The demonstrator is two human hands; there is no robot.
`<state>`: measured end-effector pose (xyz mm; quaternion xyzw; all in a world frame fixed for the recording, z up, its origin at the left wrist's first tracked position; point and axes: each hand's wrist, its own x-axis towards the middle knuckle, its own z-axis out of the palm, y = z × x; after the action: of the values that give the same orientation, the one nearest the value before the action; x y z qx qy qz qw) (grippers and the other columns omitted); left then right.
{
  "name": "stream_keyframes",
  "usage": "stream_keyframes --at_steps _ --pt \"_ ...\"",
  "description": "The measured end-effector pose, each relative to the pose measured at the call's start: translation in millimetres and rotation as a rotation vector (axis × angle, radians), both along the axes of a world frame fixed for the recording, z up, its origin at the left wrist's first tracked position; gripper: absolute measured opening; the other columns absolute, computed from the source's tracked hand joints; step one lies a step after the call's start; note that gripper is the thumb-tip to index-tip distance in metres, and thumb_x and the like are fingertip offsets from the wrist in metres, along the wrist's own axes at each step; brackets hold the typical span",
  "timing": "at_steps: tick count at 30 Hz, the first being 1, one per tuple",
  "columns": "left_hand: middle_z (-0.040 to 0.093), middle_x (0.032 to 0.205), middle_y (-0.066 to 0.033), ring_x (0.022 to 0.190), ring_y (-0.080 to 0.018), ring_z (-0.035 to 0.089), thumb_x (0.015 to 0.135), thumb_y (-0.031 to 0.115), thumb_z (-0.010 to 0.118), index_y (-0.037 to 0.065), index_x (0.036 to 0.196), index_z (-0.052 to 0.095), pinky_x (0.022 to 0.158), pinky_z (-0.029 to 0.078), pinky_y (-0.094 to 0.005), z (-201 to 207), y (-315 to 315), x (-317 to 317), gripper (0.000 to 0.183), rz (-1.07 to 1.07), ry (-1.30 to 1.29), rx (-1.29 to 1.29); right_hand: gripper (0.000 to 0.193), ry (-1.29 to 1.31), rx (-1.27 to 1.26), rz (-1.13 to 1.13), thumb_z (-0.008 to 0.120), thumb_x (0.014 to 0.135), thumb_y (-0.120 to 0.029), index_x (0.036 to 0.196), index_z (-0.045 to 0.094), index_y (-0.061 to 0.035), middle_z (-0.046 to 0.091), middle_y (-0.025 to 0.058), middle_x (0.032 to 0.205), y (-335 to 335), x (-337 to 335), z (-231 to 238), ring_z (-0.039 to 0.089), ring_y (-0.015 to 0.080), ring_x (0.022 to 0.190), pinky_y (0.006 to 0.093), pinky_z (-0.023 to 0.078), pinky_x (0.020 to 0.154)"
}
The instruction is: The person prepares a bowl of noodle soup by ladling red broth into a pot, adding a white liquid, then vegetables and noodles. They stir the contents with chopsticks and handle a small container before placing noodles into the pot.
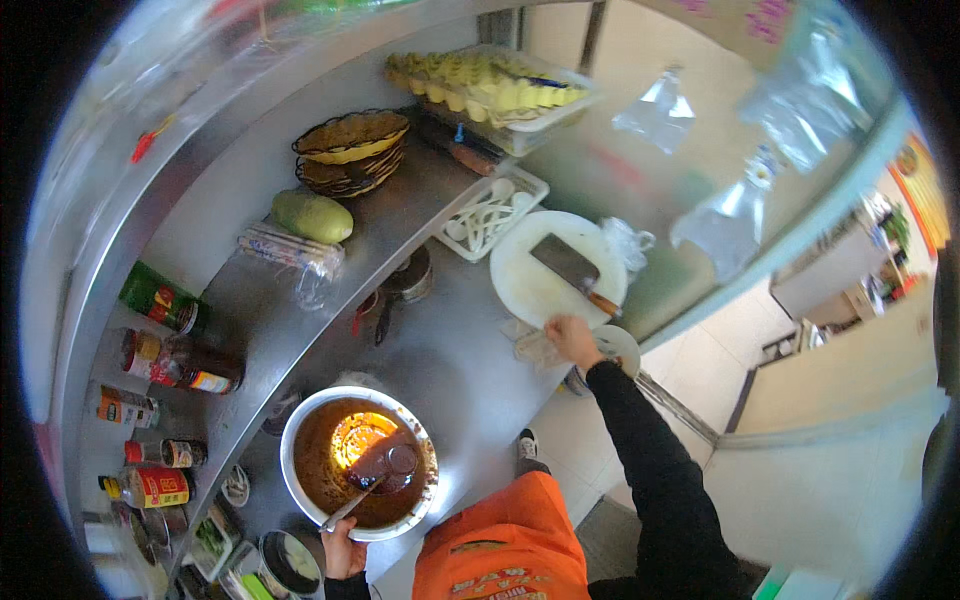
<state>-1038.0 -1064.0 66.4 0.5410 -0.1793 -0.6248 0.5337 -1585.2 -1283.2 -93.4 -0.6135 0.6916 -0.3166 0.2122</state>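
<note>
My left hand (343, 548) is closed on the near rim of a large metal bowl (431, 490). The bowl contains dark red-brown, oily sauce (325, 450). A ladle (352, 506) rests in it, its handle crossing the rim beside my left thumb. Reaching out to the right, my right hand (572, 342) is closed at a beige cloth (535, 346) on the counter edge; the fingers' undersides are hidden. Just beyond that hand lies a round white cutting board (515, 275), with a cleaver (565, 262) flat on it, wooden handle toward me.
Behind the board stands a white tray of plastic spoons (490, 215). An overhanging shelf (300, 290) holds woven baskets (350, 150), a green melon (312, 217) and egg trays (480, 90). Sauce bottles (180, 362) line the left. A small dark pan (408, 277) sits under the shelf.
</note>
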Motion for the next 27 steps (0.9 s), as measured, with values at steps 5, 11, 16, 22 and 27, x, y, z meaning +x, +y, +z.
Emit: stream_keyframes --at_steps 5,11,16,22,27 --pt "0.06 0.137 -0.0148 0.123 -0.034 0.061 0.083 -0.004 0.058 -0.001 0.142 0.048 0.108 0.051 -0.0517 -6.7 -21.5 -55.0 0.06 0.258 -0.106 0.089 0.019 0.096 -0.209 0.13 0.067 0.091 -0.02 0.084 0.072 -0.0039 0.07 0.0172 0.076 -208.7 -41.0 -2.6 0.07 0.0341 0.071 0.0427 0.055 0.07" --pt "0.06 0.136 -0.0122 0.123 -0.0313 0.06 0.081 -0.007 0.056 0.003 0.142 0.048 0.109 0.049 -0.0504 -24.7 -37.8 -84.5 0.063 0.405 -0.038 0.082 0.021 0.394 -0.305 0.275 0.065 0.091 -0.023 0.088 0.073 -0.0045 0.07 0.0195 0.08 -372.7 -16.2 -28.0 0.067 0.0416 0.073 0.0515 0.053 0.068" --pt "0.057 0.14 -0.015 0.128 -0.0332 0.057 0.079 -0.007 0.056 0.0 0.144 0.046 0.111 0.046 -0.052 -38.7 -49.3 -111.7 0.066 0.581 -0.06 0.045 0.022 0.657 -0.089 0.298 0.064 0.092 -0.024 0.09 0.072 -0.0034 0.071 0.0208 0.083 -471.9 -15.6 -54.2 0.067 0.0432 0.075 0.0525 0.053 0.069" --pt "0.058 0.14 -0.0164 0.129 -0.0343 0.057 0.077 -0.006 0.057 -0.001 0.147 0.044 0.113 0.045 -0.0506 -73.2 -56.0 -126.0 0.071 0.677 -0.092 -0.051 0.024 0.867 0.067 0.289 0.063 0.093 -0.025 0.091 0.071 -0.0021 0.071 0.0223 0.087 -534.2 -31.0 -93.1 0.066 0.0452 0.078 0.0536 0.053 0.07" --pt "0.059 0.138 -0.0164 0.127 -0.0342 0.058 0.077 -0.004 0.06 -0.001 0.146 0.044 0.112 0.046 -0.0509 -89.3 -35.7 -121.7 0.071 0.76 -0.109 -0.104 0.025 0.974 0.111 0.278 0.062 0.094 -0.025 0.093 0.07 -0.001 0.071 0.0235 0.09 -540.5 -55.5 -105.1 0.066 0.0468 0.08 0.0545 0.053 0.071"
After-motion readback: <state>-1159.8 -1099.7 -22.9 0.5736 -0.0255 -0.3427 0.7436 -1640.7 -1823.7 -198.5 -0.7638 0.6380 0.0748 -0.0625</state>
